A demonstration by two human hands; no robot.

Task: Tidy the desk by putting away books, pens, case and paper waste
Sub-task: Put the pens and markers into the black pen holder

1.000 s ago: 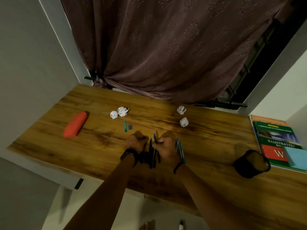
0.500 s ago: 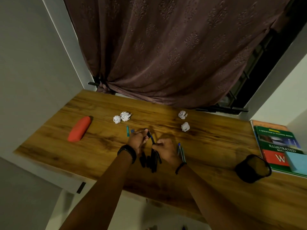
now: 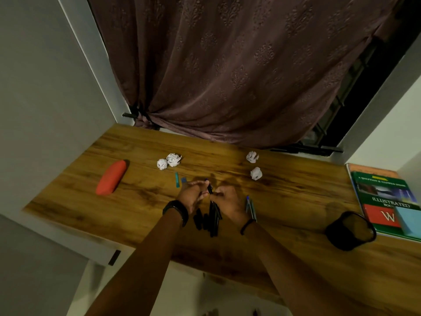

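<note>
My left hand and my right hand meet over the middle of the wooden desk, both pinching one black pen. Several black pens lie in a loose pile just below the hands. Two blue pens rest beside my right wrist. A teal pen cap and a small blue piece lie left of my left hand. The orange case sits at the left. Crumpled paper balls lie in a pair and two singly.
A black mesh pen cup stands at the right. Stacked books with a blue notepad lie at the far right edge. A brown curtain hangs behind the desk. A wall borders the left side.
My hands lifted from the pen pile and came together on one black pen, now held up between them. The camera view tilted slightly upward.
</note>
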